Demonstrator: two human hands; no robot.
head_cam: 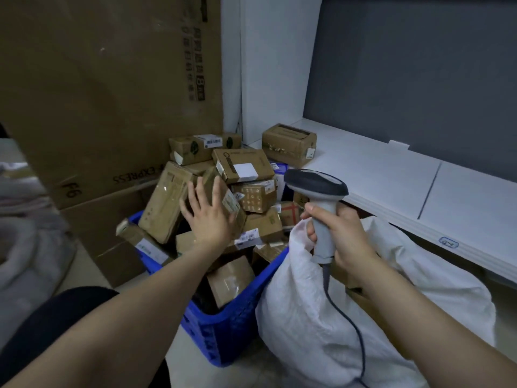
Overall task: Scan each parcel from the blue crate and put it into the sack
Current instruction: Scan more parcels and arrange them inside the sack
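left hand open on the brown cardboard parcels in the blue plastic crate, best lift one label-up to the grey handheld scanner the right hand grips over the white sack.

The left forearm and right forearm are bare, like the left grip and right grip. Plain black cloth covers the body lower left; which garment is unclear.

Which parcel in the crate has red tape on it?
The small box beside the right hand gripping the scanner; red tape crosses it, others show none.
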